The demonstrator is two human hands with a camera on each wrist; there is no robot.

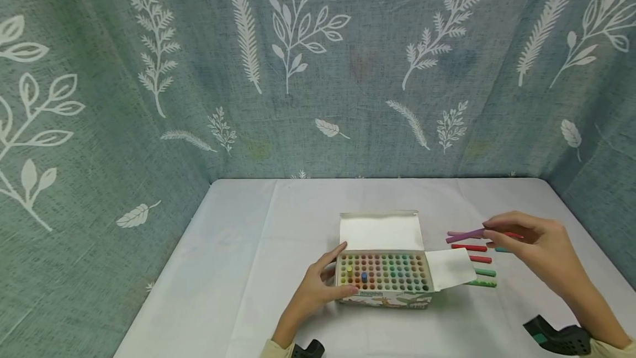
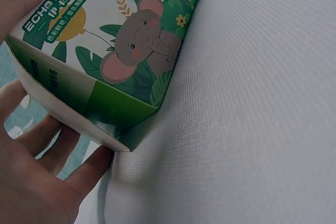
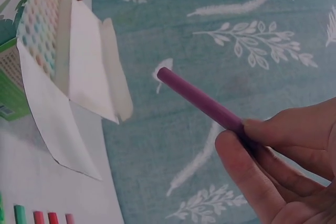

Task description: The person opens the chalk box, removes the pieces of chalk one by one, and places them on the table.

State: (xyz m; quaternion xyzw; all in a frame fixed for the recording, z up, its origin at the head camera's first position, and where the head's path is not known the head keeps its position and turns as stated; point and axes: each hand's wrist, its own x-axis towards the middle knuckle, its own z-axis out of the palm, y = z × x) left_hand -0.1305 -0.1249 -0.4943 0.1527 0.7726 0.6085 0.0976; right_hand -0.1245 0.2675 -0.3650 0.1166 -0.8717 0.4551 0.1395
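My left hand (image 1: 320, 280) grips the left end of an opened cardboard box (image 1: 392, 300), printed with an elephant in the left wrist view. Inside the box is a tray with rows of colour-stained round holes. A yellow stick (image 1: 349, 270) and a blue stick (image 1: 364, 277) stand in it. To the right of the box and above the table, my right hand (image 1: 539, 242) pinches a slim purple colouring stick (image 3: 199, 99) by one end between thumb and fingers. Its other end points left toward the box. Whether it is chalk or crayon I cannot tell.
Several loose sticks lie in a column right of the box, among them a red stick (image 1: 469, 248) and a green stick (image 1: 485, 272). The raised lid (image 1: 381, 231) and a white side flap (image 1: 449, 267) stick out from the box. A leaf-patterned curtain (image 1: 367, 70) borders the white table (image 1: 278, 214).
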